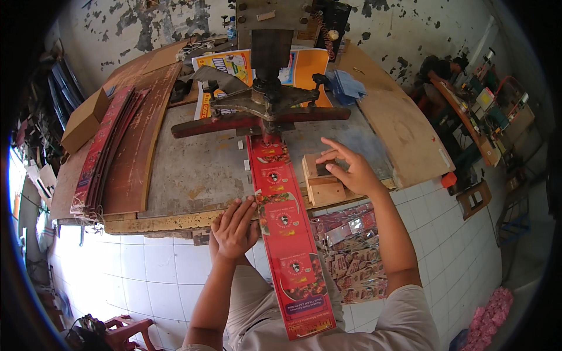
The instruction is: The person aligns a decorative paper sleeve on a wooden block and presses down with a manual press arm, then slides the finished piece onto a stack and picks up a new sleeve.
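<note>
Left hand unclenched, fingers extended beside red printed strip; right hand, fingers parted, at wooden block, contact unclear

Workshop | dark metal press reaches over grey-topped wooden bench from back edge | long red strips lie stacked near left edge

"From your remote station, what do you count?"

"I count two hands: left hand at seven o'clock, right hand at three. One press at twelve, one red strip at six."

"Farther out?"

"I see one cardboard box between nine and ten, one bottle at eleven, one co-worker at two."
</note>
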`<state>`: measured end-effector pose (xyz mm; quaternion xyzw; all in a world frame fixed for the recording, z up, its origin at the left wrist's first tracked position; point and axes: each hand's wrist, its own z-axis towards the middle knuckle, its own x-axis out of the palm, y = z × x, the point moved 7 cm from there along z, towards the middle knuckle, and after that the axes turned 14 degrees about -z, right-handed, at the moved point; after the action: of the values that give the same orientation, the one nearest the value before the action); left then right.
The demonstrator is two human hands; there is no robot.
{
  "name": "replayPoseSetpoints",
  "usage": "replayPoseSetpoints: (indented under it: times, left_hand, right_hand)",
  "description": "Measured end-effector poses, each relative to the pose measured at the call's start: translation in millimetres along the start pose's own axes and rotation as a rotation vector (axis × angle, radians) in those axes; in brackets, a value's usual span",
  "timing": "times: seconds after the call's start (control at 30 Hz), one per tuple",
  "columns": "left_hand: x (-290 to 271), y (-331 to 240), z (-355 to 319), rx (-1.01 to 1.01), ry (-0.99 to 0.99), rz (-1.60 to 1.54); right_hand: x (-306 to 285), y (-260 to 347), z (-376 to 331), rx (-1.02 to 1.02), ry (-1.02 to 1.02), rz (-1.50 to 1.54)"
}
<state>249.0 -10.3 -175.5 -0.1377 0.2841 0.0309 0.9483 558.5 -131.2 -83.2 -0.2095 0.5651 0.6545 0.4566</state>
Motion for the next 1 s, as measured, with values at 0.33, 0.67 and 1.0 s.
replayPoseSetpoints:
  times: [0.33,0.67,1.0]
  left_hand:
    - [1,2,-2,-0.015,0.012,-0.003]
    - [2,1,-1,-0.005,0.01,0.001]
    - [-3,-7,7,-0.107,0.233,-0.064]
  right_hand:
    - [4,2,1,-0.05,-0.055,-0.075]
    - [-3,9,-4,-0.078,-0.105,-0.112]
    - [5,61,-72,-0.153,-0.163,-0.393]
